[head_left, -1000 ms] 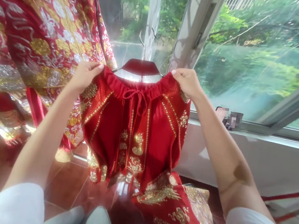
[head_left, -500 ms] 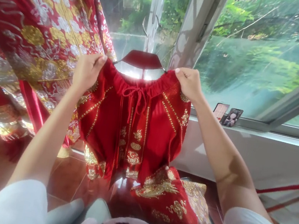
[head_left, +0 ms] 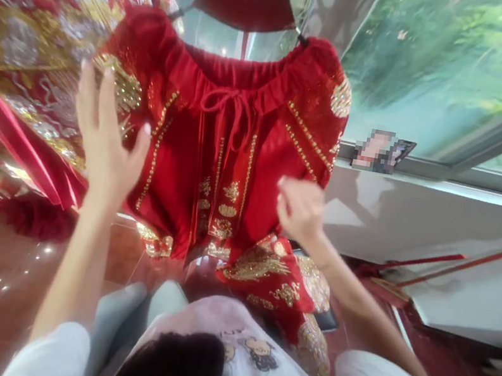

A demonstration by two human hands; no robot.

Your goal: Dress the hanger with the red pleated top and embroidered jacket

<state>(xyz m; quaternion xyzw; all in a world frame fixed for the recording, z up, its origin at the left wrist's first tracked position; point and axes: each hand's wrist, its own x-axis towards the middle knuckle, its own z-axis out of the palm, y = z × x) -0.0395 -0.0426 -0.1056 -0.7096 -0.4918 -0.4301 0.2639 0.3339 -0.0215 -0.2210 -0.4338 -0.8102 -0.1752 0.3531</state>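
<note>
A red jacket (head_left: 179,157) with gold beading and embroidery hangs from a dark red hanger (head_left: 246,1) right in front of me. Its gathered neckline is tied with a thin red bow (head_left: 229,102). My left hand (head_left: 111,142) is at the sleeve on the left, fingers stretched out and spread, holding nothing. Low in front of the jacket's right half is my right hand (head_left: 302,209), its fingers curled, with nothing seen in them. Below the jacket lies a red embroidered cloth (head_left: 286,290), partly over a dark seat.
A red, gold and silver embroidered garment (head_left: 27,28) hangs close on the left, with a red ribbon (head_left: 23,140) trailing from it. Phones (head_left: 398,154), partly pixelated, lean on the sill by the window (head_left: 437,78). A white board with red-brown edging (head_left: 480,284) stands at right.
Both hands have let go of the jacket's shoulders and moved down. The left fingers have spread; the right hand has come inward. The jacket and hanger appear higher and larger in view.
</note>
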